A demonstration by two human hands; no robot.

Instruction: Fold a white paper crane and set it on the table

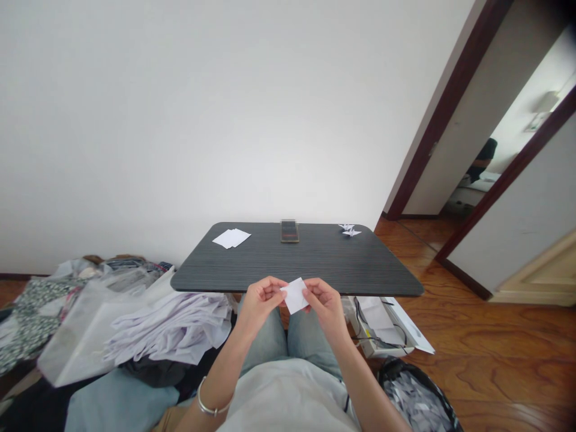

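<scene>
My left hand (261, 300) and my right hand (326, 301) pinch a small white paper square (295, 295) between fingertips, one on each side. The paper hangs in the air over my lap, just in front of the near edge of a dark grey table (315, 270). Both hands have their fingers closed on the paper. A silver bracelet (211, 408) sits on my left wrist.
On the table lie a small stack of white paper sheets (231, 238), a phone (289, 230) and small folded paper figures (350, 230). Clothes and bags (135, 324) pile up at the left. An open box (382, 327) stands on the wooden floor at the right. A doorway (495, 162) opens far right.
</scene>
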